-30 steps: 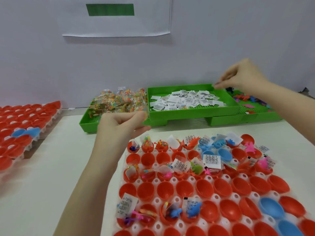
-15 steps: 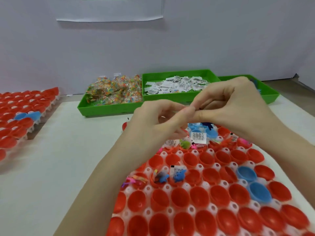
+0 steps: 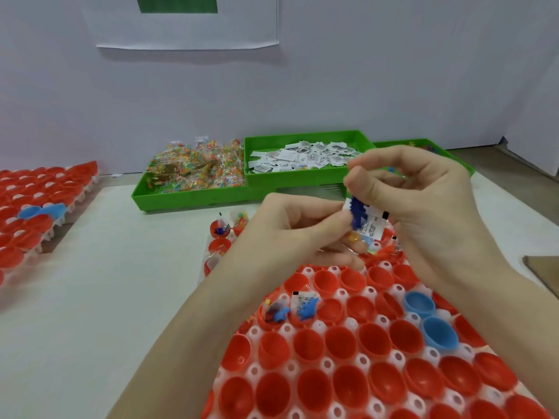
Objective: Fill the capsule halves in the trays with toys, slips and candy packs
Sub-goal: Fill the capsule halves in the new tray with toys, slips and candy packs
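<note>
Right of centre, above the white tray (image 3: pixel 341 293) of red capsule halves (image 3: pixel 314 388): right hand (image 3: pixel 423 207) pinching a blue toy (image 3: pixel 358 214), left hand (image 3: pixel 298 234) gripping a printed slip (image 3: pixel 373 225) plus a candy pack (image 3: pixel 354 237). Green bins (image 3: pixel 193 198) further up the tabletop (image 3: pixel 106 297).

Far green bin (image 3: pixel 435 146) behind right hand (image 3: pixel 423 201)

Both forearms reach forward and meet. The left hand (image 3: pixel 298 229) and the right hand (image 3: pixel 423 207) have curled fingers, fingertips pinching together between them.
</note>
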### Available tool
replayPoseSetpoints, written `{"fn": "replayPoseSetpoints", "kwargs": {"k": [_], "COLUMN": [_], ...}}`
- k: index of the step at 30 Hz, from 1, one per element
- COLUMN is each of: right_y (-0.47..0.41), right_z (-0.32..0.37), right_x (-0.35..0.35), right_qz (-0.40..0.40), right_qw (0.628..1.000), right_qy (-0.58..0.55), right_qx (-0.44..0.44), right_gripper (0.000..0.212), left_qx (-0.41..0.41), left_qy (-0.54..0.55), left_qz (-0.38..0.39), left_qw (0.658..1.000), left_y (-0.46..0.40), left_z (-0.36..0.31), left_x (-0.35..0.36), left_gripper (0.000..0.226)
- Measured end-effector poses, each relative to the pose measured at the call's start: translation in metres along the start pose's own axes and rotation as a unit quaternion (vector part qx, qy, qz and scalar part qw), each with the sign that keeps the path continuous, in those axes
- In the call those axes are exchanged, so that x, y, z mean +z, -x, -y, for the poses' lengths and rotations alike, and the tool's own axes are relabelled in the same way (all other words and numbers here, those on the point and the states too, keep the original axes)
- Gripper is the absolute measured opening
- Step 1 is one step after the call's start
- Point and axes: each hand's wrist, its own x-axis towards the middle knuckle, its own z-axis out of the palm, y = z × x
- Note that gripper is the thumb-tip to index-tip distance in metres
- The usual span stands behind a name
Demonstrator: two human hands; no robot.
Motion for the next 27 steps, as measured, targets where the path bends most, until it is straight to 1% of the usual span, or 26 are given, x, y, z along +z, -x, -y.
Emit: {"fn": "replayPoseSetpoints", "kwargs": {"k": [4,8,11,14,16,18,20,21,23,25,27], "right_y": [0.005,0.006,0.005,0.008,0.010,0.014,0.020,0.024,0.030,0.032,0.032], "right_z": [-0.001,-0.003,-0.007,-0.012,-0.014,-0.013,-0.014,-0.016,-0.021,-0.024,-0.027], "right_x": [0.004,0.005,0.006,0.005,0.000,-0.009,-0.017,-0.020,-0.024,-0.025,-0.025], "right_qz": [-0.026,-0.048,-0.063,-0.042,-0.021,0.022,0.085,0.105,0.115,0.112,0.115], "right_qw": [0.995,0.989,0.979,0.976,0.968,0.961,0.958,0.956,0.954,0.951,0.946], "right_qy": [0.071,0.110,0.162,0.192,0.237,0.274,0.272,0.270,0.263,0.266,0.274], "right_qx": [-0.060,-0.083,-0.102,-0.097,-0.075,-0.022,0.038,0.056,0.084,0.110,0.126], "right_gripper": [0.016,0.015,0.017,0.016,0.017,0.017,0.007,0.013,0.028,0.029,0.025], "left_qx": [-0.001,0.013,0.041,0.060,0.073,0.071,0.062,0.053,0.028,-0.001,-0.028], "left_qy": [0.013,0.034,-0.012,-0.091,-0.171,-0.241,-0.308,-0.329,-0.338,-0.344,-0.349], "left_qz": [0.011,0.034,0.025,-0.008,-0.013,-0.001,0.024,0.041,0.080,0.103,0.103], "left_qw": [1.000,0.999,0.999,0.994,0.983,0.968,0.949,0.942,0.938,0.933,0.931], "left_y": [0.000,0.001,0.000,-0.002,-0.002,-0.003,-0.004,-0.004,-0.004,-0.004,-0.004], "left_z": [0.004,0.001,0.002,0.006,0.008,0.011,0.015,0.017,0.019,0.021,0.022], "left_x": [-0.003,-0.004,-0.002,-0.001,-0.002,-0.005,-0.008,-0.008,-0.007,-0.006,-0.008], "left_gripper": [0.018,0.020,0.014,0.014,0.014,0.015,0.014,0.014,0.014,0.016,0.018]}}
